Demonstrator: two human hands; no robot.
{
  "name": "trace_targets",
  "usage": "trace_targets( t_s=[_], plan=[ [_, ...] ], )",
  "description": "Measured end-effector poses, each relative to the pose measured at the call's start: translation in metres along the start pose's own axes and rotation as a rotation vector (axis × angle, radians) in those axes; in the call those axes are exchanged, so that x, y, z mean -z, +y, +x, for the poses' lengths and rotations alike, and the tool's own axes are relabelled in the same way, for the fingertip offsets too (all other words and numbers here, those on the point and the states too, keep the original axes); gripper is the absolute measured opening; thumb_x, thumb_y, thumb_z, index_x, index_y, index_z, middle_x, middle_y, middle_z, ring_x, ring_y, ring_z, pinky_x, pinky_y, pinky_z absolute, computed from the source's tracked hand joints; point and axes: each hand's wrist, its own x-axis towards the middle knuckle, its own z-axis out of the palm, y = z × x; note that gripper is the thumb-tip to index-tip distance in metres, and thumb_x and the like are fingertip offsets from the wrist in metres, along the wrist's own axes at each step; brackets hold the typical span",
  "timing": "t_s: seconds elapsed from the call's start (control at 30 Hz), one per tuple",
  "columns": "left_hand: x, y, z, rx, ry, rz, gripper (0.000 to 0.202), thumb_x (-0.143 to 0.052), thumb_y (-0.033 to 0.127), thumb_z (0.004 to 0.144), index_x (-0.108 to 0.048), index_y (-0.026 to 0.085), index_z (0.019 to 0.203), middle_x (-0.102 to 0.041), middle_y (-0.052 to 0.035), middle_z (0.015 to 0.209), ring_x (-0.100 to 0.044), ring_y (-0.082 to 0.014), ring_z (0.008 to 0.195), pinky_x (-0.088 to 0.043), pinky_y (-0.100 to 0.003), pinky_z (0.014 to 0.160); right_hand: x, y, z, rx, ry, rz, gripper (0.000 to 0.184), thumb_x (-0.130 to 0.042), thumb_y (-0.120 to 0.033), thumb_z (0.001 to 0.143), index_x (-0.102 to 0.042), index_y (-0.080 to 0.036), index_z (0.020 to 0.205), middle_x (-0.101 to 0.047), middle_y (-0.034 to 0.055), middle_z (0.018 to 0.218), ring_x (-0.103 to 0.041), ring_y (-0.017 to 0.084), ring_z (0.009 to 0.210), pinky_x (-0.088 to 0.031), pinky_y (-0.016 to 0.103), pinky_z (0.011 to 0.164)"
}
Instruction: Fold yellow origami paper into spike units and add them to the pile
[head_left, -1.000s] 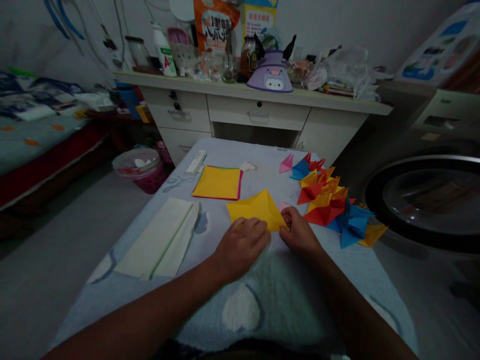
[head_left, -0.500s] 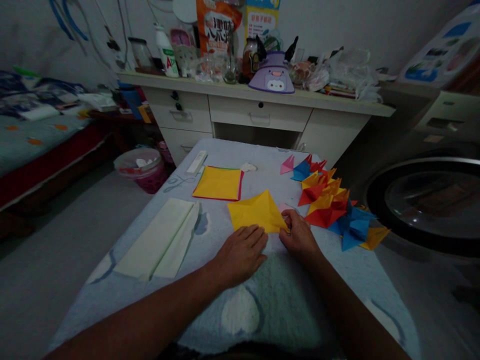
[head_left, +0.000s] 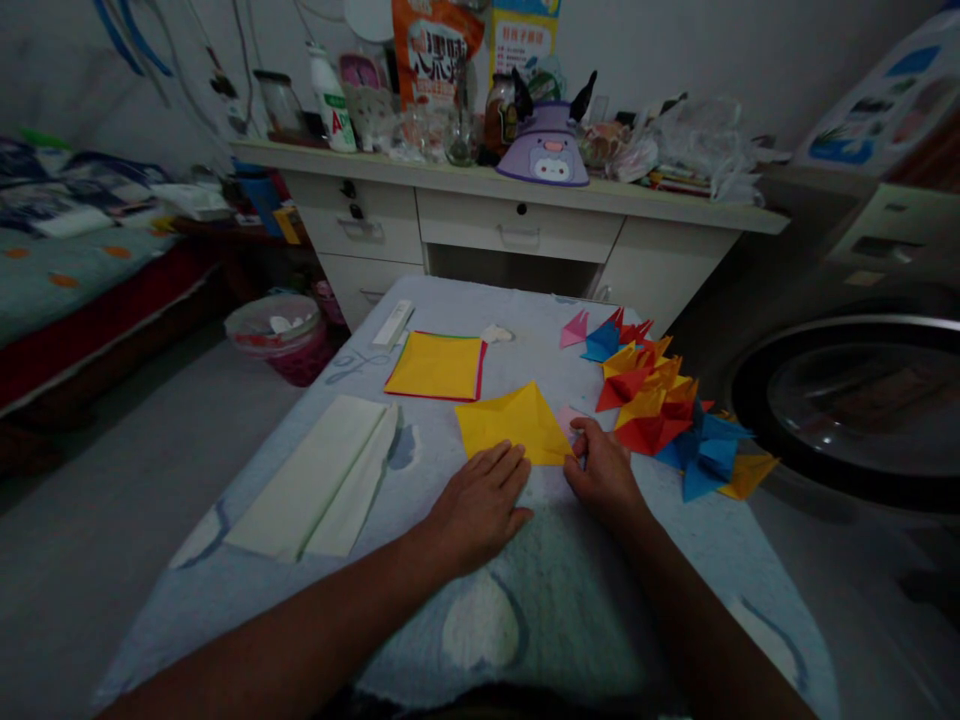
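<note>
— What is under your hands, and what room is it?

— A bench (head_left: 540, 600) under a pale blue cloth with white patches, in a dim room. Left of my left hand (head_left: 480, 500) is bare floor (head_left: 112, 520), then a bed (head_left: 67, 270) with a red side. Beyond both hands, drawers (head_left: 517, 225) stand against the wall, their top crowded with bottles, jars and bags. Right of my right hand (head_left: 604, 475) is a washer (head_left: 847, 400) with a round glass door.

— And the hands themselves?

— The left lies flat and open, fingertips on the near edge of a yellow sheet (head_left: 514, 425). The right is half curled at the sheet's near right corner. I cannot tell whether it pinches the paper or only presses on it. The sheet lies creased on the bench, just beyond my fingers.

— What else is close?

— Past the sheet, toward the left, is a stack (head_left: 437, 365) of square papers, yellow on top. Just right of my right hand is a heap (head_left: 660, 410) of folded pieces in red, yellow and blue. Well left of my left hand lies a folded white cloth (head_left: 322, 480). Beyond it, on the floor, stands a pink tub (head_left: 281, 335).

— Anything in the way?

— The heap crowds the right hand's outer side, and my own hands cover the sheet's near edge.
</note>
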Motion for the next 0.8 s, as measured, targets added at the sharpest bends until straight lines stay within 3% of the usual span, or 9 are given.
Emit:
trace_targets(
  t_s=[0.13,0.23,0.3,0.53,0.8],
  plan=[
    [0.0,0.001,0.001,-0.005,0.007,0.004,0.057,-0.044,0.049,0.093,-0.042,0.017,0.14,-0.041,-0.0116,0.149,-0.034,-0.0268,0.139,-0.026,-0.041,0.114,0.002,-0.006,-0.005,0.202,0.147,-0.002,0.03,-0.049,-0.015,0.078,-0.058,-0.014,0.107,-0.058,0.0112,0.1,-0.049,0.026,0.095,-0.036,0.038,0.083],
    [0.0,0.001,0.001,0.001,0.006,0.004,0.058,-0.044,0.05,0.093,-0.042,0.016,0.14,-0.042,-0.0121,0.149,-0.034,-0.0271,0.139,-0.027,-0.041,0.114,0.0,-0.013,-0.009,0.423,0.059,0.107,0.026,-0.044,-0.008,0.079,-0.062,-0.016,0.097,-0.06,0.0095,0.094,-0.051,0.023,0.092,-0.038,0.036,0.084],
    [0.001,0.001,0.001,0.006,-0.002,0.003,0.059,-0.043,0.05,0.093,-0.041,0.016,0.141,-0.042,-0.0119,0.148,-0.035,-0.0269,0.139,-0.027,-0.042,0.113,-0.003,-0.018,-0.011,0.485,-0.029,0.116,0.03,-0.043,-0.004,0.078,-0.063,-0.016,0.097,-0.061,0.0089,0.092,-0.051,0.022,0.089,-0.04,0.035,0.082],
    [0.005,0.002,0.001,0.02,-0.024,0.011,0.061,-0.043,0.05,0.093,-0.039,0.014,0.142,-0.04,-0.013,0.149,-0.036,-0.0267,0.138,-0.027,-0.039,0.114,-0.004,-0.025,-0.014,0.454,-0.147,0.009,0.039,-0.044,-0.003,0.076,-0.065,-0.016,0.107,-0.064,0.0087,0.099,-0.052,0.021,0.092,-0.039,0.035,0.083],
    [0.016,-0.009,-0.003,0.058,-0.045,0.033,0.065,-0.047,0.053,0.09,-0.04,0.013,0.14,-0.038,-0.0162,0.15,-0.034,-0.0276,0.139,-0.028,-0.041,0.113,-0.005,-0.03,-0.015,0.481,-0.129,-0.119,0.022,-0.052,-0.015,0.087,-0.066,-0.019,0.103,-0.064,0.0077,0.097,-0.054,0.021,0.092,-0.036,0.034,0.081]
  ],
)
